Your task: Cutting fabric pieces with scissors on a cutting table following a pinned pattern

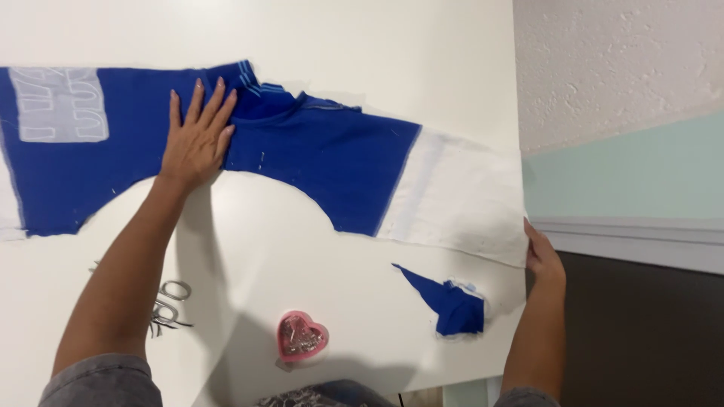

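Note:
A large blue fabric piece (317, 162) lies spread across the white table (249, 256), with a pale translucent patch (59, 104) at its far left and a white section (460, 200) at its right end. My left hand (197, 136) presses flat on the blue fabric near its upper middle, fingers together and pointing away. At the table's right edge my right hand (541, 255) pinches the end of the white section.
A small blue fabric scrap (451, 304) lies near the table's right front. A pink heart-shaped pin box (302, 336) sits at the front edge. Metal scissors (167, 305) lie partly under my left forearm. A textured wall and dark floor are to the right.

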